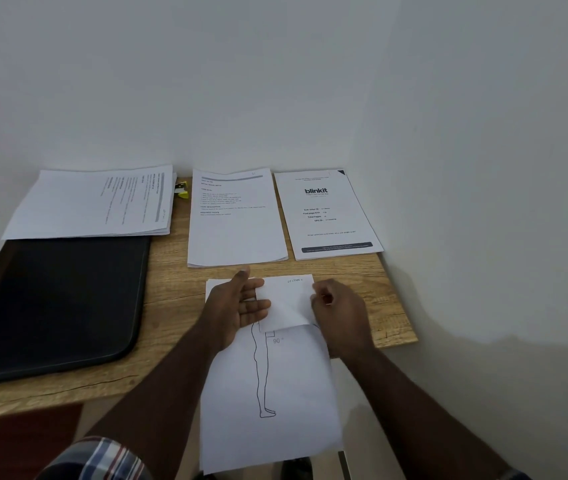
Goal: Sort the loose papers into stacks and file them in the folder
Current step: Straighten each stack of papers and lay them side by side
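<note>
A sheet with a line drawing of a leg (pixel 275 386) hangs over the table's front edge. A small folded slip marked "section" (pixel 286 299) lies on its upper part. My left hand (pixel 237 306) rests flat on the sheet's left side, fingers straight, touching the slip. My right hand (pixel 341 313) pinches the slip's right edge. Farther back lie a text sheet stack (pixel 237 223), a "blinkit" sheet (pixel 327 216) and a thicker stack turned sideways (pixel 95 206). A black folder (pixel 50 306) lies shut at the left.
The wooden table (pixel 171 289) stands in a corner, with white walls behind and to the right. A small yellow and black object (pixel 182 190) sits between the sideways stack and the text sheets. A checked sleeve shows at the bottom.
</note>
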